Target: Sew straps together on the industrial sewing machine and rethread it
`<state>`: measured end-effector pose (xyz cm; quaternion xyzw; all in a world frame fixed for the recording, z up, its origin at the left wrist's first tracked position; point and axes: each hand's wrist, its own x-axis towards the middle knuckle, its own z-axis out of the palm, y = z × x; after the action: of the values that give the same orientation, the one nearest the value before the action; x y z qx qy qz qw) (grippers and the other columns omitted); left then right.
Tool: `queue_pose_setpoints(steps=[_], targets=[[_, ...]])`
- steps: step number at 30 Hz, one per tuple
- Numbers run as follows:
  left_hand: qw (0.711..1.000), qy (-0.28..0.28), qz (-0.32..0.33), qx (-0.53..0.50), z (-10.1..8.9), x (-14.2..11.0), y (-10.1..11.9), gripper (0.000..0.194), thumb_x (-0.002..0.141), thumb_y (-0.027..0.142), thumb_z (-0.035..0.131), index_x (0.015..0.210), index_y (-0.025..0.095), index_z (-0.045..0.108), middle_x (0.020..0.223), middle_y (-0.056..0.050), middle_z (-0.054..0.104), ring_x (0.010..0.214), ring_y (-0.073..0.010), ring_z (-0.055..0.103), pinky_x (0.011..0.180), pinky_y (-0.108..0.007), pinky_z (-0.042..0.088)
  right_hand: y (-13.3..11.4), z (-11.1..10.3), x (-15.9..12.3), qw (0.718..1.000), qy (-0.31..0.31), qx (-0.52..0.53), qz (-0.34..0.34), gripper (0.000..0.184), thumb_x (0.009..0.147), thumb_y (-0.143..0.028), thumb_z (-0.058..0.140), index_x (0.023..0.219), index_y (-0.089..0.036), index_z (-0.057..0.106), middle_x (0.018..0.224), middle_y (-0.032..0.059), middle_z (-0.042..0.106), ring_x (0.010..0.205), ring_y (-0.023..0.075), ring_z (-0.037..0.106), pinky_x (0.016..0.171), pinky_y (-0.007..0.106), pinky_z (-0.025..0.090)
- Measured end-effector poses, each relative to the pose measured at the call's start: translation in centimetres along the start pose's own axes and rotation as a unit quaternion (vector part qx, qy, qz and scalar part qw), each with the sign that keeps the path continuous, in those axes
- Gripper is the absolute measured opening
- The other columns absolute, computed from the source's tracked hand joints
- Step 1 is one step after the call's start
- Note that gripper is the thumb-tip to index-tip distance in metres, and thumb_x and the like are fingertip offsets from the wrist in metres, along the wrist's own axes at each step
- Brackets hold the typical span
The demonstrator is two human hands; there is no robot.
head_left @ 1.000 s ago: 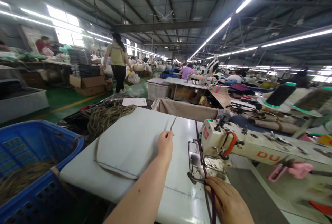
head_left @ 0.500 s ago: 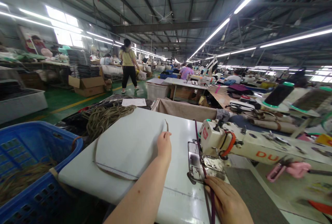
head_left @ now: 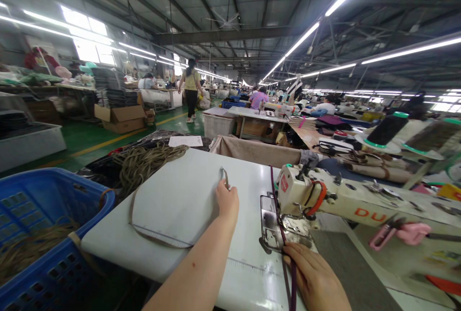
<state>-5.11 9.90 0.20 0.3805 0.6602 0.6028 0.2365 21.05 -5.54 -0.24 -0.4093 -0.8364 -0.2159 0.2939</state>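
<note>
My left hand (head_left: 227,200) is closed in a pinch on a narrow olive-grey strip (head_left: 226,177), whose short end sticks up past the fingers above the white table. My right hand (head_left: 313,275) lies at the front of the sewing machine (head_left: 334,200), its fingers bent over a thin purple strip (head_left: 294,284). That strip runs back beside the needle area, across the metal plate (head_left: 269,219), to the table's far edge. A greyish strip (head_left: 154,235) curves along the table's left side and passes behind my left forearm; whether it joins the held end is hidden.
On the left stands a blue basket (head_left: 61,186) with tan strips inside. A heap of olive strips (head_left: 147,162) lies beyond the table's left corner. Pink-handled snips (head_left: 387,231) rest against the machine. Thread cones (head_left: 387,130) stand at right. A person (head_left: 190,87) walks in the aisle.
My left hand has shifted slightly left and turned, and the strip's end now leans left. My right hand is nearly still on the purple strip. The walking person is farther off.
</note>
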Motion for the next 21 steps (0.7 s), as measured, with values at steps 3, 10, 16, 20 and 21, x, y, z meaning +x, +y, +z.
queue_pose_setpoints(steps=[3,10,16,20,21], targets=[[0.999,0.016,-0.013,0.027,-0.3,-0.5,0.7,0.054,0.080,0.011,0.057,0.133,0.012,0.052,0.133,-0.023,0.057,0.128,-0.0333,0.057,0.116,-0.049,0.040,-0.1,-0.1,0.2,1.000,0.008,-0.001,0.001,0.035,0.110,-0.041,0.048,0.114,-0.022,0.077,0.111,0.0058,0.080,0.098,0.0223,0.078,0.089,0.035,0.062],[0.997,0.027,0.023,0.065,-0.9,-1.3,1.9,0.045,0.080,0.007,0.061,0.123,0.017,0.053,0.138,-0.020,0.051,0.143,-0.0321,0.045,0.124,-0.047,0.031,0.0,0.0,0.1,1.000,0.004,0.002,-0.001,0.032,0.109,-0.039,0.050,0.115,-0.023,0.077,0.112,0.0052,0.080,0.099,0.0223,0.077,0.088,0.036,0.062],[0.999,0.003,0.040,0.015,-0.9,-1.1,2.1,0.017,0.093,0.014,0.057,0.108,0.020,0.052,0.115,-0.012,0.060,0.100,-0.0214,0.065,0.098,-0.036,0.050,0.3,0.4,-0.2,1.000,0.003,-0.006,-0.004,0.033,0.109,-0.040,0.049,0.114,-0.023,0.077,0.112,0.0046,0.080,0.099,0.0216,0.077,0.088,0.035,0.062],[0.998,-0.030,0.046,-0.010,-0.9,-1.0,2.0,0.012,0.099,0.019,0.054,0.110,0.022,0.052,0.080,0.001,0.059,0.076,-0.0194,0.062,0.077,-0.031,0.048,0.2,0.2,-0.4,1.000,0.002,-0.012,-0.003,0.034,0.109,-0.042,0.049,0.115,-0.023,0.077,0.112,0.0046,0.080,0.099,0.0218,0.077,0.089,0.035,0.062],[0.998,-0.037,0.047,-0.014,-0.9,-1.1,2.0,0.010,0.100,0.019,0.052,0.110,0.022,0.052,0.074,0.003,0.056,0.070,-0.0192,0.061,0.073,-0.030,0.047,0.2,0.2,-0.4,1.000,0.001,-0.012,-0.002,0.034,0.109,-0.042,0.049,0.115,-0.023,0.077,0.112,0.0046,0.080,0.098,0.0218,0.077,0.089,0.035,0.061]])
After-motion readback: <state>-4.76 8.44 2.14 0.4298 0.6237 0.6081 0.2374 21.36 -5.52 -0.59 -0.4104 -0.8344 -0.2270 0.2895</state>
